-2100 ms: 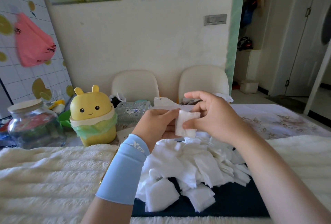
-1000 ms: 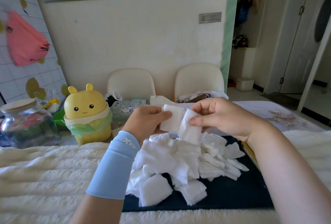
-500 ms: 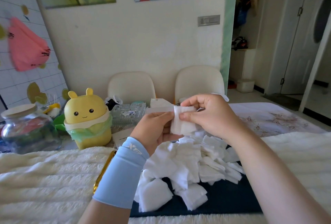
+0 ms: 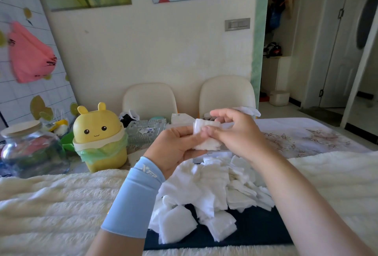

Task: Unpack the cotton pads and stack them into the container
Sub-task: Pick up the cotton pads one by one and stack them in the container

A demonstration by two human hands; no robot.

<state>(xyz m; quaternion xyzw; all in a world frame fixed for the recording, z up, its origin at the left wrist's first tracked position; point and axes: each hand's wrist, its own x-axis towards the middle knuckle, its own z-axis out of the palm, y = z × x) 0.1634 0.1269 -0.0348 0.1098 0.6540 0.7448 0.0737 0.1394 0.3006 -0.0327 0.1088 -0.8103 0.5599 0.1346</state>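
A loose heap of white square cotton pads (image 4: 206,190) lies on a dark blue mat (image 4: 255,229) in front of me. Above the heap, my left hand (image 4: 176,147), with a light blue sleeve on the wrist, holds a small stack of cotton pads (image 4: 204,139) between thumb and fingers. My right hand (image 4: 235,133) pinches the same stack from the right, fingertips on its front face. A clear plastic container (image 4: 143,133) sits behind the hands on the table; its inside is not visible.
A yellow cartoon bin (image 4: 98,137) with a green liner stands left of the hands. A glass jar (image 4: 26,149) sits at the far left. White fluffy cloth (image 4: 51,204) covers the near table. Two cream chairs (image 4: 227,94) stand behind the table.
A second ago my right hand held a separate pad apart from the left hand's pads. It then brought that pad onto the stack, and both hands now hold the pads together.
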